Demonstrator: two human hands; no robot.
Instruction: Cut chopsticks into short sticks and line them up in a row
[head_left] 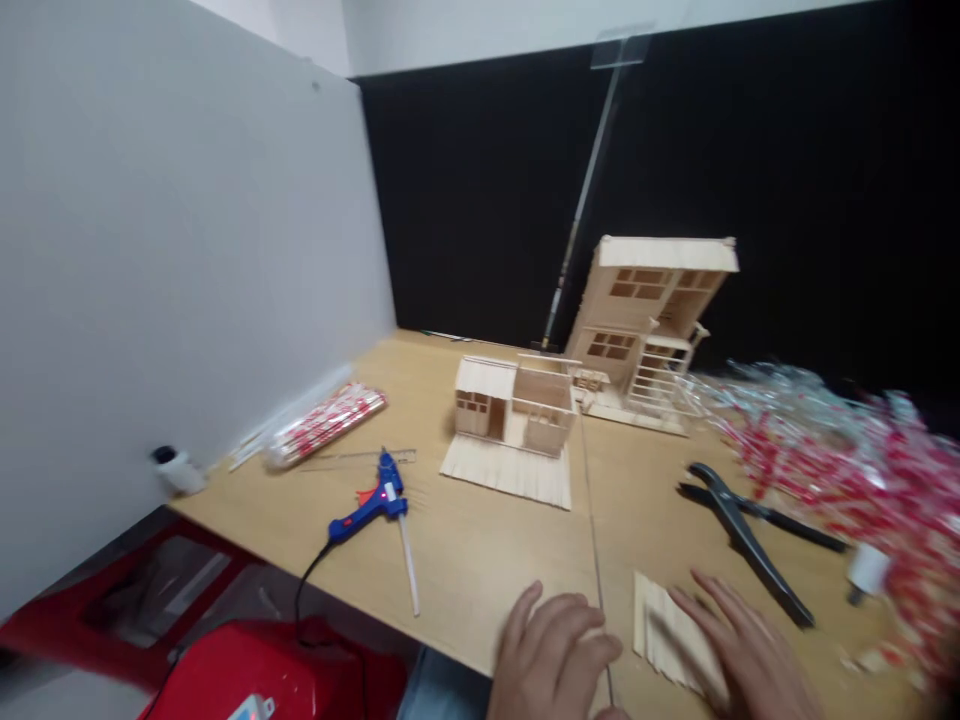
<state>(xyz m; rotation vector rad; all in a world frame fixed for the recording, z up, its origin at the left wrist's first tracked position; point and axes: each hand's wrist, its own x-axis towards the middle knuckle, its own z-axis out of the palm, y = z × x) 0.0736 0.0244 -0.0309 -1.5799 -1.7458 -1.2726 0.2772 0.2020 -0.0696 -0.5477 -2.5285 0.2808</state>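
Near the front edge of the table my left hand (551, 655) hovers or rests with fingers bent and apart, holding nothing. My right hand (750, 655) lies over the right side of a small panel of pale wooden sticks (664, 625), fingers stretched out. Whether it presses on the panel or hangs just above it, I cannot tell. Beyond the hands stands a small stick-built house (517, 405) with a half roof and a flat stick platform (506, 475) in front. Left of it lies a blue hot glue gun (375, 505) with a white glue stick (409, 565) at its back.
A larger two-storey stick house (637, 320) leans at the back. Dark pliers-like cutters (742, 535) lie right of the panel, beside red and clear plastic wrapping (832, 450). A wrapped stick bundle (326, 425) and a ruler (397, 456) lie left. A red stool (300, 670) stands below.
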